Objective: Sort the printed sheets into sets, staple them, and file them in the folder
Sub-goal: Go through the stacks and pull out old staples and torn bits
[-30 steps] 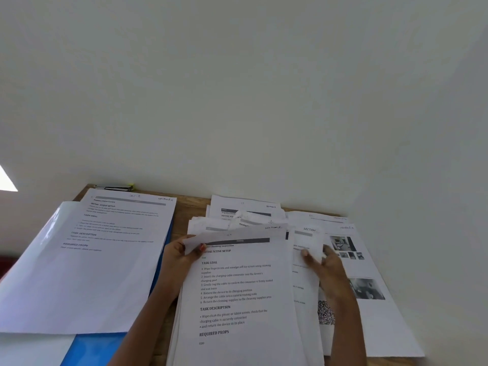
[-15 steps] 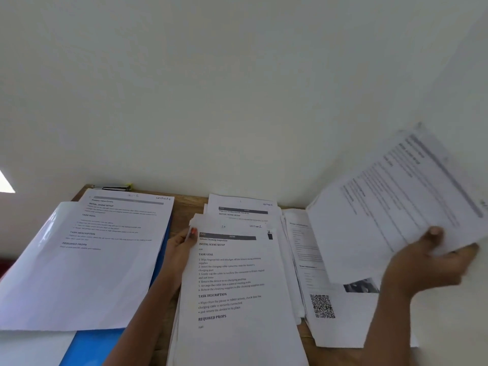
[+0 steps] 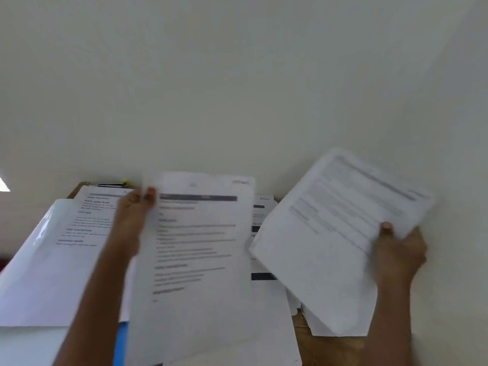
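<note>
We see 2 lots of paper held up. The left hand (image 3: 134, 215) pinches a printed sheet (image 3: 200, 260) near its upper left corner, above the pile (image 3: 260, 225) on the wooden table (image 3: 330, 350). The right hand (image 3: 398, 249) grips a tilted batch of sheets (image 3: 330, 233) at the right, thumb on top and fingers hidden beneath. The blue folder (image 3: 120, 344) lies at the left under loose pages (image 3: 52, 273) — much is blurred.

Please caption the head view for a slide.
Left hand holds a white printed sheet; right hand holds a tilted printed page over paper piles.
</note>
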Available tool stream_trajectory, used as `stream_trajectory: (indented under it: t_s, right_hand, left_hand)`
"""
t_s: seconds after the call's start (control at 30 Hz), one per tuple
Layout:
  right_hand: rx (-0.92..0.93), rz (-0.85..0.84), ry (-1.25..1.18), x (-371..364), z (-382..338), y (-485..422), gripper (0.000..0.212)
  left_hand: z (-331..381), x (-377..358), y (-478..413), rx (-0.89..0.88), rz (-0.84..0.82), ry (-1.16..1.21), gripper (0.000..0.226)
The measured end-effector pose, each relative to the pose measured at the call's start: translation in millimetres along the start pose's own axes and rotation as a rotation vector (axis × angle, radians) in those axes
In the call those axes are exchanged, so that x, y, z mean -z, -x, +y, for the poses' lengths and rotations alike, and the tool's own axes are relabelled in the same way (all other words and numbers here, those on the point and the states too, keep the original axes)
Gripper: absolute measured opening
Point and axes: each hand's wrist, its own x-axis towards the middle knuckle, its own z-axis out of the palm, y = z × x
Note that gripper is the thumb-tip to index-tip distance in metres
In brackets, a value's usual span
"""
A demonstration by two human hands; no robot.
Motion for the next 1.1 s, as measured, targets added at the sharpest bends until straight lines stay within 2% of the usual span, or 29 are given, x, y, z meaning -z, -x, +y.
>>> stream_trajectory:
  t_s: [0.1,0.13,0.17,0.23,0.27,0.33,0.4,0.43,0.47,0.53,0.57,0.73,0.8,0.87,0.93,1.03,1.1]
  right_hand:
    - [-0.003,-0.348,0.169,-34,4,34,0.056]
    - [0.023,-0.428,0.179,-43,8,43,0.053]
    - [0.048,-0.486,0.202,-52,9,52,0.044]
    - [0.116,-0.586,0.248,-67,13,69,0.030]
    - [0.146,-0.622,0.258,-74,13,77,0.026]
    - [0.147,-0.666,0.263,-84,14,87,0.022]
    - [0.160,-0.697,0.266,-90,11,94,0.021]
    - [0.162,-0.713,0.260,-94,10,97,0.021]
    - [0.158,-0.731,0.262,-96,9,100,0.021]
    - [0.144,-0.750,0.257,-99,6,109,0.022]
    - [0.132,-0.755,0.250,-101,7,112,0.023]
    - [0.057,-0.813,0.221,-102,6,128,0.026]
    - [0.013,-0.877,0.223,-99,6,130,0.037]
    - [-0.061,-0.932,0.177,-97,11,129,0.045]
    - [-0.105,-0.938,0.210,-96,10,123,0.032]
    - [-0.310,-1.002,0.073,-96,7,115,0.054]
    - [-0.490,-1.035,-0.092,-95,8,113,0.061]
  left_hand:
    - [24,56,-16,-0.036,-0.045,0.050,0.032]
    - [31,74,-18,-0.001,-0.091,0.108,0.022]
    - [37,93,-22,0.064,-0.115,0.152,0.034]
    - [29,135,-35,0.230,-0.088,0.132,0.088]
    - [19,154,-49,0.274,-0.090,0.134,0.100]
    - [13,162,-57,0.333,-0.065,0.148,0.110]
    - [16,141,-52,0.403,-0.045,0.160,0.117]
    - [23,120,-44,0.397,-0.087,0.174,0.109]
    - [27,100,-39,0.377,-0.143,0.181,0.090]
    - [26,61,-30,0.337,-0.159,0.165,0.035]
    - [23,41,-24,0.321,-0.132,0.093,0.023]
    - [-12,-36,-5,0.110,-0.062,-0.499,0.029]
    - [-29,-52,-1,0.061,-0.064,-0.636,0.025]
    - [-39,-62,7,0.045,-0.088,-0.677,0.015]
    - [-52,-68,15,0.056,-0.122,-0.682,0.026]
    - [-66,-68,22,0.032,-0.136,-0.750,0.029]
    - [-69,-66,24,0.026,-0.131,-0.727,0.027]
